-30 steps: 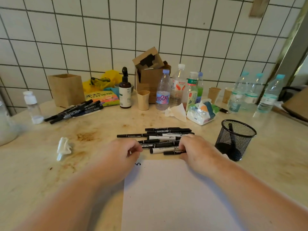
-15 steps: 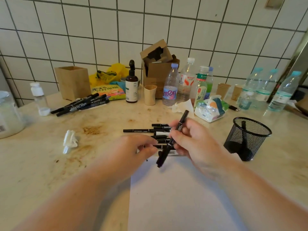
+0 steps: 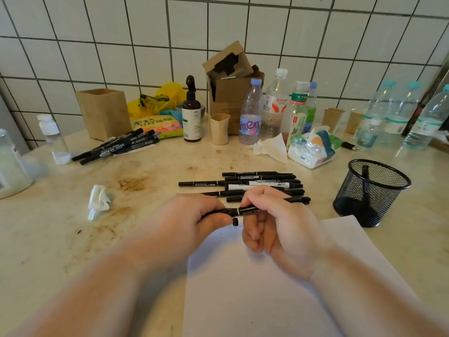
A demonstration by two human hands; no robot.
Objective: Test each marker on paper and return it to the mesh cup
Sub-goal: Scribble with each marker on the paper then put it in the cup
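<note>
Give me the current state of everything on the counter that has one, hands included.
held marker: capped, level, gripped at both ends
left hand: grips the marker's left end
right hand: pinches the marker's barrel
mesh cup: upright, one marker inside
paper: flat on the counter
marker pile: lying flat, capped
side markers: lying in a bunch
cardboard box: flap open

White square-tiled wall (image 3: 97, 32) with dark grout, stained beige stone counter (image 3: 60, 239), soft even light
</note>
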